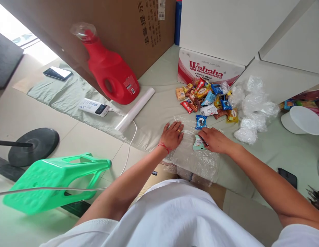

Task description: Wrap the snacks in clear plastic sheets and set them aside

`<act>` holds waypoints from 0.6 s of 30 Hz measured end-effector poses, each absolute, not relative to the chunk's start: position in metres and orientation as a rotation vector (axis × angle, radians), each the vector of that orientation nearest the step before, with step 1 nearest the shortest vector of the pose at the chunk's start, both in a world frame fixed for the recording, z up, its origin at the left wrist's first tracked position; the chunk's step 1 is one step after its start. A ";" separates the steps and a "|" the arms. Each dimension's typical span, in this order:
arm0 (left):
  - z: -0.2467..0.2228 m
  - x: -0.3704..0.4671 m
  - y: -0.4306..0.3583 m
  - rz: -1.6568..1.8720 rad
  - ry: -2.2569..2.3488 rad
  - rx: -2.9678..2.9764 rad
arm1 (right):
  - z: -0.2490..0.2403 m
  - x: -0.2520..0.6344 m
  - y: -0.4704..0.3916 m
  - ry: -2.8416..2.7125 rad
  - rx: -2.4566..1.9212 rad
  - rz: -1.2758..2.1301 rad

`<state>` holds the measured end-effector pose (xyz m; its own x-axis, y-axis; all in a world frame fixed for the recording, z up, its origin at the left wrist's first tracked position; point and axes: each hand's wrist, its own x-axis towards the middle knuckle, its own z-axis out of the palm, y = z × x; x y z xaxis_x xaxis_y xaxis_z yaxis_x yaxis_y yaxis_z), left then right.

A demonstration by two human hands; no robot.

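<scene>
A sheet of clear plastic wrap (208, 165) lies spread on the cloth in front of me, its near end hanging over the edge. My left hand (172, 134) rests flat on the wrap's left side, fingers stretched out. My right hand (213, 139) has its fingers closed on a pale green snack packet (198, 143), which lies on the wrap and is partly hidden under the fingers. Just beyond it sits a blue snack packet (200, 121). Behind that is a pile of colourful wrapped snacks (203, 92).
Right of the pile are plastic-wrapped bundles (254, 103) and a white bowl (302, 120). A Wahaha carton (210, 67) stands behind. To the left are a white roll (135, 109), a power bank (94, 107), a red jug (113, 72) and a green stool (56, 178).
</scene>
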<state>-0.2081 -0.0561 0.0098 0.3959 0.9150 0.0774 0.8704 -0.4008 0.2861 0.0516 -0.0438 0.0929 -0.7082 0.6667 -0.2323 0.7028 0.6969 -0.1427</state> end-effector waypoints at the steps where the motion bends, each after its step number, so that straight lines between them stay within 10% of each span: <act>1: 0.010 -0.208 -0.056 0.327 1.593 2.451 | 0.097 0.055 -0.043 2.711 1.148 -0.381; 9: 0.009 -0.209 -0.055 0.371 1.581 2.398 | 0.124 0.036 -0.028 2.711 1.294 -0.950; 18: 0.009 -0.212 -0.054 0.427 1.602 2.338 | 0.066 0.004 -0.039 2.690 1.482 -0.665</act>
